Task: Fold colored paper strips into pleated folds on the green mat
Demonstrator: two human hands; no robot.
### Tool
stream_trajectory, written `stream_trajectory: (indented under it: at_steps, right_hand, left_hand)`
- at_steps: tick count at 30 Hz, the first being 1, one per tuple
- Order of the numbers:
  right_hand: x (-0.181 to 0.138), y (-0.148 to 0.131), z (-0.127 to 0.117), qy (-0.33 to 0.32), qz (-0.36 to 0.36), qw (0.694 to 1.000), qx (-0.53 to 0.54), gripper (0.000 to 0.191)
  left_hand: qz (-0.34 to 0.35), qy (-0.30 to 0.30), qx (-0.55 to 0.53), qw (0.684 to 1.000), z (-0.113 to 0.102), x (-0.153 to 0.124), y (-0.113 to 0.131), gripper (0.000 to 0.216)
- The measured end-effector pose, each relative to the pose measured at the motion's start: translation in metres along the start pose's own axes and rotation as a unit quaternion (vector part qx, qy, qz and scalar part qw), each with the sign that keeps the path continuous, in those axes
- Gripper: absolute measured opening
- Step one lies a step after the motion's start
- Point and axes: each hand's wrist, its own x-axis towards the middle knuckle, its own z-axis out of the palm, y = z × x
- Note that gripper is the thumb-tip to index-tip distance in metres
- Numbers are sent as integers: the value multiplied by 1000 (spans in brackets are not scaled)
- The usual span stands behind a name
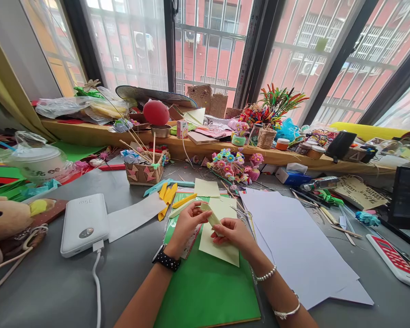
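Note:
Both of my hands pinch a narrow folded strip of pale yellow paper [212,217] over the middle of the grey table. My left hand [187,222], with a black watch at the wrist, grips its upper end with closed fingers. My right hand [233,232], with a pearl bracelet, holds its lower end. Beneath them lies a pale yellow paper sheet [222,248] on a green sheet [205,291]. A smaller pale yellow square [207,187] lies just beyond.
A white power bank [84,223] with a cable lies to the left beside white paper. Large white sheets [294,241] spread to the right. A box with wooden sticks [144,172], paper flowers [230,164], a red ball [156,112] and craft clutter fill the far side and shelf. A calculator [394,260] lies far right.

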Motion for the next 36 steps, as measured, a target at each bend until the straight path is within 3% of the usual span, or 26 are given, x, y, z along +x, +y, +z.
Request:
stream_trajectory:
  at_steps: [3, 17, 25, 36]
  right_hand:
    - [0, 0, 3, -18, 10, 1000, 3, 35]
    - [-2, -1, 0, -21, -12, 1000, 19, 32]
    - [-5, -6, 1, 14, -49, 998, 29, 33]
    - [-4, -4, 2, 15, -44, 999, 16, 32]
  left_hand:
    - [11, 13, -7, 1000, 0, -1, 1, 43]
    - [-27, -31, 1, 999, -5, 0, 2, 44]
    - [-13, -47, 11, 999, 0, 0, -4, 49]
    - [-6, -65, 35, 997, -1, -1, -5, 44]
